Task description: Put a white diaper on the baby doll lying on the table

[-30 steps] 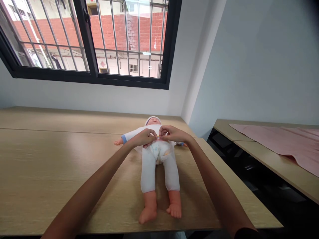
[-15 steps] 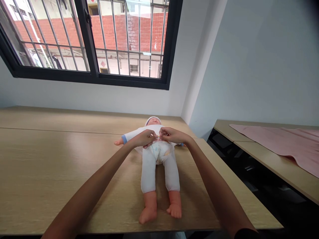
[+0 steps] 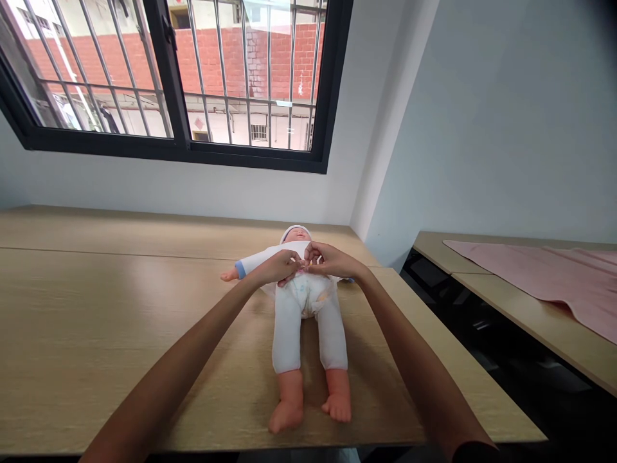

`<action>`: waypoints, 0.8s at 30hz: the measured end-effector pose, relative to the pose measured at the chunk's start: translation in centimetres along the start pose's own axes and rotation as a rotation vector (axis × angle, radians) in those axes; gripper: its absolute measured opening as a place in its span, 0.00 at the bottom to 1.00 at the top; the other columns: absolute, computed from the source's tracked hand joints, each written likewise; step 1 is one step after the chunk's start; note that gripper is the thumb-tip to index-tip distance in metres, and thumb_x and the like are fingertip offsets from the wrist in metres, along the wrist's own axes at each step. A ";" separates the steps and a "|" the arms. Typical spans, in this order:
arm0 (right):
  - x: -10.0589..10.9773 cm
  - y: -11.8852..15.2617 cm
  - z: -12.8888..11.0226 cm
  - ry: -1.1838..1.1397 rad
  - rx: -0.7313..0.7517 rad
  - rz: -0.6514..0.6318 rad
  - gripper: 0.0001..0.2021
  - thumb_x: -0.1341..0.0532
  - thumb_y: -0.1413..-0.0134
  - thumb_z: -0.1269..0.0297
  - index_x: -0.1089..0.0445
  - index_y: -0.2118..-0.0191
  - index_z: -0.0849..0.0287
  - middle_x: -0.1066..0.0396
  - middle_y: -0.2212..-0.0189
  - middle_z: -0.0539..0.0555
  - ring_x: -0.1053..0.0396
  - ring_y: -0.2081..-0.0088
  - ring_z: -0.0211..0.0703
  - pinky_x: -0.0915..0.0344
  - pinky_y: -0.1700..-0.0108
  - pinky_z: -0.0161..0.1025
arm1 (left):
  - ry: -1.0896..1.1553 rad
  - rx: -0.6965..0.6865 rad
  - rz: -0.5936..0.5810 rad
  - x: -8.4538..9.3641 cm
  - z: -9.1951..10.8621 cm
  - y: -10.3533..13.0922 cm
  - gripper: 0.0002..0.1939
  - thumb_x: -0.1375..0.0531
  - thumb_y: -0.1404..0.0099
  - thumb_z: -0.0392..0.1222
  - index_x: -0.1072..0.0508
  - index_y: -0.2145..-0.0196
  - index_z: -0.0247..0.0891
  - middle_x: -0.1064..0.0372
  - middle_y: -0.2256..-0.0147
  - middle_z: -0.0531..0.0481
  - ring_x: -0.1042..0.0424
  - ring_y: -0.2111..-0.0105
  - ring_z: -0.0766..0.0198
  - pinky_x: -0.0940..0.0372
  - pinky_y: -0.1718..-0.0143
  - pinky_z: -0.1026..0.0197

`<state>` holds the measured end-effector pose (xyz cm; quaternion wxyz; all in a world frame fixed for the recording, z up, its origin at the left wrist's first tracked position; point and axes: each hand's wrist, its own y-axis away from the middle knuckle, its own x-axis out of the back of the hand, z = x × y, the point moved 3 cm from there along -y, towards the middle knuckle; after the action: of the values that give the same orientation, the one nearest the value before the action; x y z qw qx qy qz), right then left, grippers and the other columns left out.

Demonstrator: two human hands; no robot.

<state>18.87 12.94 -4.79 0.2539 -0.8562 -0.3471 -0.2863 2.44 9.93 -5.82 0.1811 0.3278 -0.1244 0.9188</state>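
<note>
A baby doll (image 3: 288,331) in a white suit with blue cuffs lies on its back on the wooden table, bare feet towards me. Around its hips is a white diaper (image 3: 306,290) with faint coloured prints. My left hand (image 3: 282,265) is closed in a pinch at the diaper's top edge, over the doll's belly. Opposite it, almost touching, my right hand (image 3: 330,260) pinches the same front edge with thumb and forefinger. A small pinkish, coloured strip of the waistband shows between them. The fingers partly hide this edge.
The pale wooden table (image 3: 120,321) reaches back to the wall under a barred window (image 3: 250,83). To the right, past a dark gap, stands a second table (image 3: 434,254) with a pink cloth (image 3: 540,273) on it.
My right hand's fingers have shifted slightly up and to the left, closer to my left hand. My left hand and the doll have stayed in place.
</note>
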 end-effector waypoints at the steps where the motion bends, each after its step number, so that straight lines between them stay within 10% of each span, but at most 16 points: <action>1: 0.0 -0.1 0.0 0.001 0.006 0.006 0.10 0.38 0.49 0.60 0.37 0.64 0.58 0.34 0.66 0.51 0.37 0.66 0.40 0.41 0.66 0.37 | 0.000 0.000 0.000 0.0 0.0 0.0 0.12 0.44 0.41 0.47 0.37 0.76 0.38 0.45 0.87 0.58 0.44 0.85 0.69 0.47 0.77 0.64; 24: 0.2 0.4 0.1 0.035 -0.101 -0.028 0.08 0.40 0.46 0.67 0.38 0.60 0.57 0.28 0.64 0.52 0.31 0.60 0.44 0.39 0.64 0.37 | -0.056 0.018 -0.026 0.3 0.9 0.7 0.11 0.47 0.41 0.45 0.31 0.66 0.36 0.41 0.86 0.57 0.41 0.83 0.68 0.47 0.76 0.65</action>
<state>19.32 12.85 -4.82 0.2124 -0.8578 -0.3397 -0.3219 2.46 9.01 -5.03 0.1867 0.3568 -0.1170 0.9078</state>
